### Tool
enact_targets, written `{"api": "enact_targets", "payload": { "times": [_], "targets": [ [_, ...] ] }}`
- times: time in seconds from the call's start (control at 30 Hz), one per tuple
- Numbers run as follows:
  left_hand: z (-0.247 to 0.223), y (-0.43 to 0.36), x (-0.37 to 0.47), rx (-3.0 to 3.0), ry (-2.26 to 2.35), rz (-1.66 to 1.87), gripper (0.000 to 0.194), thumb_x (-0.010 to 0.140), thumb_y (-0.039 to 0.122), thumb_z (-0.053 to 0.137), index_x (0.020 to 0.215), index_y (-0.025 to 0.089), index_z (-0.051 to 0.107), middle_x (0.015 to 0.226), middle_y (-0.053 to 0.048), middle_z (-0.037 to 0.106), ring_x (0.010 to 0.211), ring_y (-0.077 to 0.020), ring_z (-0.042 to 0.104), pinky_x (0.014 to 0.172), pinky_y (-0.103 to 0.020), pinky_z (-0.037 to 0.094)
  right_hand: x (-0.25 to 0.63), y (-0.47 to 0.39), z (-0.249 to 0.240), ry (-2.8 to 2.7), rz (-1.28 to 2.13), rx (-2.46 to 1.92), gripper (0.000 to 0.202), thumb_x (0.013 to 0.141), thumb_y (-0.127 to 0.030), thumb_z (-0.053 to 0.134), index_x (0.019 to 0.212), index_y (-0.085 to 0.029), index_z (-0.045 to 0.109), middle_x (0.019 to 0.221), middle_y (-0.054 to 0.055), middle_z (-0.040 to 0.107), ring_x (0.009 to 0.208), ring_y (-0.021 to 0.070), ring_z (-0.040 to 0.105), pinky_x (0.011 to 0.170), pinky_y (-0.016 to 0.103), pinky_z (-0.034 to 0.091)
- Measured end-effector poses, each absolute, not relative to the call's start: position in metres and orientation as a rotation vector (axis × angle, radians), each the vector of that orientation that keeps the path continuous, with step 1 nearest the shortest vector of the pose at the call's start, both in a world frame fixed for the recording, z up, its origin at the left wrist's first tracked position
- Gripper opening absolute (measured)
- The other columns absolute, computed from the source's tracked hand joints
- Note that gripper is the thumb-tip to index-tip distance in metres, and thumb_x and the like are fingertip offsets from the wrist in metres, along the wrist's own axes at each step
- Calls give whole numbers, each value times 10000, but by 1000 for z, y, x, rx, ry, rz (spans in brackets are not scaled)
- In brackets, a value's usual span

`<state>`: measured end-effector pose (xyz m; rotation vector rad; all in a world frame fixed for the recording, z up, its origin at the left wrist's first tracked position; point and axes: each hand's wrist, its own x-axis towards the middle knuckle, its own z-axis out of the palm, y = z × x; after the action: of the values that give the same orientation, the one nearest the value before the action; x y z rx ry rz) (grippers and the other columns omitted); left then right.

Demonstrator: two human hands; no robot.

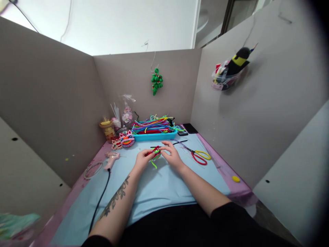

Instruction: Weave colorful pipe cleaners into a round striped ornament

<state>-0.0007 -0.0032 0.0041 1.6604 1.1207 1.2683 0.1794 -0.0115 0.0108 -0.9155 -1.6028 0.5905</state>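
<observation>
Over the middle of the blue cloth, a small bundle of red and bright green pipe cleaners (156, 151) is held between both hands. One green end dangles below it. My left hand (143, 160) pinches the bundle from the left, thumb and fingers closed on it. From the right, my right hand (171, 156) reaches the bundle with thumb and fingertips closed against it; its other fingers are partly stretched out. Just behind the hands lies a thin black stick (180, 142). Scissors (200, 156) with one red and one yellow handle rest to the right.
A blue tray (151, 137) heaped with colourful pipe cleaners stands at the back. Left of it are two animal-face ornaments (126, 139) and a cup (108, 129). A pink glue gun (112, 160) with a black cord lies left. Grey partitions (174, 85) enclose the table.
</observation>
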Motion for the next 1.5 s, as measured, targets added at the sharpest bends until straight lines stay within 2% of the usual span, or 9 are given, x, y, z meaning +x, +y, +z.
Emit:
{"api": "enact_targets", "payload": {
  "times": [0.17, 0.37, 0.5, 0.67, 0.87, 1.03, 1.27, 1.4, 1.5],
  "targets": [
    [6, -8, 4, 1943, 1114, 1370, 209, 731, 352, 660, 767, 153, 716, 675, -31, 602, 669, -147, 558, 655, -281, 458, 172, -8, 2, -1620, 549, -989, 154, 760, -274, 580, 792, -218, 721, 1159, 86, 556, 1105, 227, 483, 1012, 392, 323],
    [-3, -9, 9, 2210, 1038, 1390, 151, 797, 266, 594, 815, 160, 701, 722, -34, 558, 665, -127, 527, 632, -257, 442, 166, -3, -5, -1410, 963, -962, 159, 698, -321, 636, 719, -188, 722, 1191, 90, 557, 1131, 245, 504, 1014, 383, 324],
    [-5, -9, 8, 2257, 1072, 1338, 136, 803, 245, 587, 824, 158, 690, 729, -33, 557, 672, -129, 533, 632, -257, 442, 166, -2, -4, -1358, 1082, -898, 140, 630, -313, 701, 697, -190, 717, 1173, 79, 570, 1118, 252, 513, 1019, 394, 315],
    [-1, -13, 8, 2272, 1082, 1310, 142, 803, 250, 580, 841, 156, 680, 747, -39, 578, 682, -133, 541, 644, -264, 451, 165, -1, -4, -1386, 1023, -922, 131, 619, -310, 677, 652, -183, 674, 1164, 88, 554, 1081, 245, 519, 899, 363, 417],
    [4, -15, 8, 2180, 1155, 1365, 156, 813, 286, 554, 789, 160, 643, 761, -35, 592, 728, -139, 553, 669, -259, 457, 168, 0, -1, -1414, 878, -978, 90, 651, -246, 570, 597, -185, 607, 1071, 73, 575, 1036, 213, 516, 960, 360, 373],
    [5, -10, 3, 2113, 1217, 1268, 185, 785, 286, 566, 903, 171, 650, 839, -37, 660, 703, -133, 559, 671, -258, 449, 175, -3, 4, -1444, 967, -951, 75, 625, -236, 560, 572, -185, 571, 1074, 64, 562, 1054, 221, 515, 945, 347, 376],
    [4, -12, 4, 2098, 1193, 1021, 225, 787, 286, 507, 699, 138, 652, 640, -10, 619, 597, -120, 507, 577, -224, 394, 177, -4, 2, -1637, 1038, -964, 71, 636, -244, 604, 634, -175, 623, 1180, 93, 508, 1099, 247, 508, 812, 340, 452],
    [-1, -9, 2, 2166, 1152, 950, 204, 770, 237, 499, 689, 136, 656, 630, -1, 598, 584, -115, 494, 559, -218, 368, 175, -3, -5, -1793, 832, -969, 34, 643, -189, 623, 659, -186, 653, 1167, 81, 534, 1124, 242, 490, 922, 384, 396],
    [-3, -8, 2, 2209, 1183, 871, 200, 762, 219, 498, 678, 138, 661, 585, 9, 582, 540, -109, 477, 530, -215, 348, 174, -2, -9, -1880, 641, -975, 95, 651, -129, 601, 640, -203, 660, 1119, 64, 567, 1101, 231, 493, 986, 401, 339]
  ]
}}
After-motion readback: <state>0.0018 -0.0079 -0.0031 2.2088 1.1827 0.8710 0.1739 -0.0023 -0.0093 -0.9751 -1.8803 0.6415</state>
